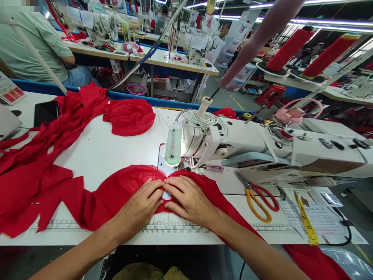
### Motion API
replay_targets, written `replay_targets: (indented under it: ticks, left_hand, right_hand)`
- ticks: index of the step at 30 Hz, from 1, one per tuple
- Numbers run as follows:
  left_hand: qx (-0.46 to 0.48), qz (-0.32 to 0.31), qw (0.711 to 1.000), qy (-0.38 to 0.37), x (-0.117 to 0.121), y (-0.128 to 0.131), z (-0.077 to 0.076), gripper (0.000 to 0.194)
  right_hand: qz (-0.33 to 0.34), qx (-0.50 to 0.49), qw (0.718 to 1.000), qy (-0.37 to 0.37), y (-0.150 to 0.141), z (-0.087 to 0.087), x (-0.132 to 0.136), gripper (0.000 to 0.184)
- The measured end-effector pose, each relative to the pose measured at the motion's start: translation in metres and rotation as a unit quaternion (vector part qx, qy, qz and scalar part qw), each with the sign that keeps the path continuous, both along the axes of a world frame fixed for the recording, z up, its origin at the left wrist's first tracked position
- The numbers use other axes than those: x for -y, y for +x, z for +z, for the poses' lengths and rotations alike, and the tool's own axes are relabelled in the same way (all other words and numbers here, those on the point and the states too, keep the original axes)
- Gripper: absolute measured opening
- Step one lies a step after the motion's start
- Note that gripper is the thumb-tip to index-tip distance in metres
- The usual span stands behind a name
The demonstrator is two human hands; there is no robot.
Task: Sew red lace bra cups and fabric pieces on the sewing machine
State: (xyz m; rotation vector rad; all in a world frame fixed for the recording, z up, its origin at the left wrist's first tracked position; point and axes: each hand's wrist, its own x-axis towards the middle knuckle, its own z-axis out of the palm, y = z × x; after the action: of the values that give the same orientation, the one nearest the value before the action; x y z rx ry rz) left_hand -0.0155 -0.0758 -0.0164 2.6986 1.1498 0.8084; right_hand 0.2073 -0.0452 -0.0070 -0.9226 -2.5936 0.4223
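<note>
Red fabric (116,190) with a lacy upper edge lies across the front of the sewing machine (247,136). My left hand (142,202) rests on it, fingers closed together on the cloth just left of the needle area. Close beside it, my right hand (189,198) presses and grips the same fabric, its fingertips almost meeting the left ones. A small white patch (167,195) shows between the two hands. The needle is hidden behind the machine's clear greenish guard (173,146). To the right, the fabric trails over the table's front edge.
Scissors (258,196) with orange and red handles lie right of my hands. Beyond them are a yellow measuring tape (305,219) and a paper sheet (291,217). More red cloth (72,112) is heaped at left by a black phone (46,112). A seated person (35,46) is at far left.
</note>
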Motion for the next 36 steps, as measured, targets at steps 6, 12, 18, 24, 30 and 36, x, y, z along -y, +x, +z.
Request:
replay_targets:
  ticks: [6, 12, 18, 24, 30, 36]
  left_hand:
    - [-0.071, 0.051, 0.996, 0.007, 0.0, -0.014, -0.019, 0.047]
    - [-0.119, 0.054, 0.991, 0.015, -0.001, -0.017, -0.016, 0.053]
    - [-0.134, 0.057, 0.989, 0.016, -0.002, -0.018, -0.015, 0.056]
    - [-0.151, 0.051, 0.987, 0.015, -0.002, -0.02, -0.012, 0.059]
    - [-0.173, 0.057, 0.983, 0.005, -0.002, -0.024, -0.011, 0.064]
    - [-0.16, 0.058, 0.985, 0.007, 0.0, -0.025, -0.011, 0.062]
  right_hand:
    - [-0.002, 0.069, 0.996, -0.061, 0.018, -0.002, -0.001, 0.079]
    - [-0.009, 0.122, 0.986, -0.111, 0.021, 0.002, -0.003, 0.083]
    - [-0.004, 0.11, 0.986, -0.123, 0.022, 0.002, -0.005, 0.087]
    - [0.006, 0.095, 0.99, -0.106, 0.024, -0.001, -0.005, 0.087]
    - [0.009, 0.091, 0.99, -0.11, 0.025, 0.001, -0.004, 0.088]
    - [0.016, 0.086, 0.992, -0.085, 0.025, 0.002, -0.008, 0.086]
